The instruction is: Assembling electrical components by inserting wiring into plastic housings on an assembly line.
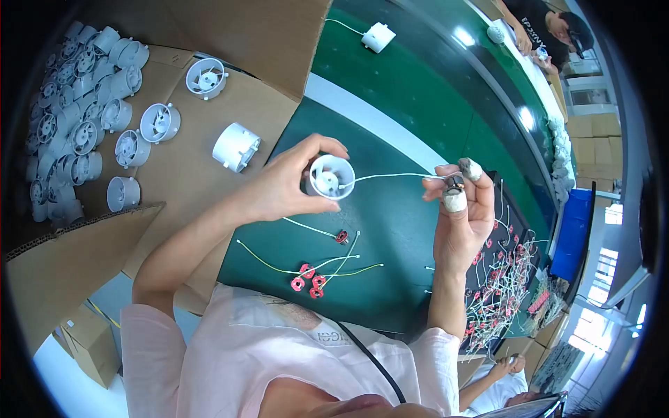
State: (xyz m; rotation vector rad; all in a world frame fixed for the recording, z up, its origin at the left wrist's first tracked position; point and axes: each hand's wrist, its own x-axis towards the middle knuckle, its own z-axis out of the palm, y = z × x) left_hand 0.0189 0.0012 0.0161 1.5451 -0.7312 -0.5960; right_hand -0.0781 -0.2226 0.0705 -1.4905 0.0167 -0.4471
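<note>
My left hand [282, 182] is closed around a white cylindrical fan housing [341, 166], its round opening turned up toward me and its hub showing inside. A thin white wire [394, 175] runs from inside the housing across to my right hand [463, 230]. There, thumb and fingertips pinch a small dark motor coil [454, 183] with coppery parts. White coverings wrap the thumb and a fingertip of that hand. On the green mat below lie several small red coil parts [307, 270] with pale wires, and a darker red one [341, 237] lies just above them.
At left, an opened cardboard box [83, 230] holds a heap of white fan housings [83, 136]; more lie loose on its flap. A black tray [498, 202] of wired red parts is at right. Beyond runs a green conveyor belt [432, 83] carrying one white housing [378, 37]. Two other people work nearby.
</note>
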